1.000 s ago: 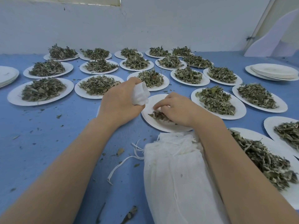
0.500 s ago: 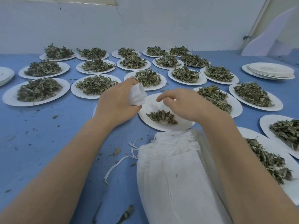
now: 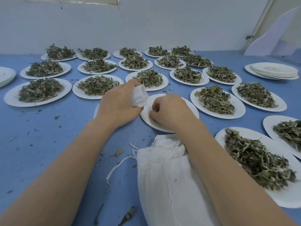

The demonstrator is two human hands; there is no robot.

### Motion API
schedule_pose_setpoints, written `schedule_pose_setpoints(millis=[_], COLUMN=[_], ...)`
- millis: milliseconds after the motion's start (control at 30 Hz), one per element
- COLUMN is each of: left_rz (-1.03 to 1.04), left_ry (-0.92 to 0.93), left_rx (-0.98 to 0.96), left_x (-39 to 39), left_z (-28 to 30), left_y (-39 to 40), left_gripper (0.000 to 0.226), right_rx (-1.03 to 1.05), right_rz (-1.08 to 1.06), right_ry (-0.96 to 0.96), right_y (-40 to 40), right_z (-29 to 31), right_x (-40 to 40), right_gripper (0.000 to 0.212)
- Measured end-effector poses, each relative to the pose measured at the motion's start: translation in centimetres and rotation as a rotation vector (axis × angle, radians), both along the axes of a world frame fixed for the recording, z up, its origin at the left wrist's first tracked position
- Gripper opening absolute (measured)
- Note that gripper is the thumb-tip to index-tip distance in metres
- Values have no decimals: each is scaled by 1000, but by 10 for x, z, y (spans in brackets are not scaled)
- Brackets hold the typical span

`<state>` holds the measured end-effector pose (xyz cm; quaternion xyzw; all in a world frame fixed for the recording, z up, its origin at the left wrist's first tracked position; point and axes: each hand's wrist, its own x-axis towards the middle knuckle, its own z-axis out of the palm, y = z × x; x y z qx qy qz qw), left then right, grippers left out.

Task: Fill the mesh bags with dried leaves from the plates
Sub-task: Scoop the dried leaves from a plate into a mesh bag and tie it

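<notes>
My left hand [image 3: 116, 106] grips a small white mesh bag [image 3: 139, 97], whose top sticks out above my fist. Just right of it, my right hand [image 3: 169, 110] is curled over the white paper plate [image 3: 146, 116] in the middle, fingers closed round a few dried leaves. That plate shows bare white around my hand. A pile of white mesh bags [image 3: 164, 176] with loose drawstrings lies on the blue table [image 3: 48, 144] under my right forearm. Several plates heaped with dried leaves [image 3: 213, 99] surround the middle plate.
A stack of white plates without leaves [image 3: 273, 71] stands at the back right, another [image 3: 6, 75] at the left edge. Leaf crumbs are scattered over the blue table. A white wall closes the far side.
My right hand has come back down onto the middle plate and closed over the small heap of leaves that lay there. My left hand still holds the bag in the same place.
</notes>
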<state>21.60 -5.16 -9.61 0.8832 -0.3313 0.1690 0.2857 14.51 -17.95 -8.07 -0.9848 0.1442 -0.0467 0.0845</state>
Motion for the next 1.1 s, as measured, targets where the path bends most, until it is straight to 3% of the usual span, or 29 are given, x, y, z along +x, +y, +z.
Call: schedule_pose_setpoints(millis=[200, 267, 400, 467, 700, 867, 1000, 1100], left_rz=[0, -5, -33, -53, -86, -89, -96, -106], left_ry=[0, 0, -6, -5, 54, 110, 152, 164], left_rx=[19, 29, 41, 36, -70, -173, -209, -183], left_x=[2, 2, 0, -3, -12, -16, -14, -12], left_z=[-1, -1, 0, 1, -1, -2, -1, -1], left_y=[1, 1, -1, -4, -17, -20, -16, -14], left_gripper=[47, 47, 48, 49, 36, 42, 48, 46], right_rx=[-30, 121, 669, 767, 793, 683, 542, 661], right_rz=[45, 34, -10, 20, 76, 79, 168, 271], right_ry=[3, -70, -399, -437, -458, -505, -317, -154], right_y=[2, -6, -23, -23, -11, -5, -3, -8], right_z=[3, 8, 28, 32, 35, 32, 34, 39], right_x=[4, -1, -19, -22, -19, -17, -18, -22], right_gripper=[12, 16, 15, 13, 15, 14, 21, 35])
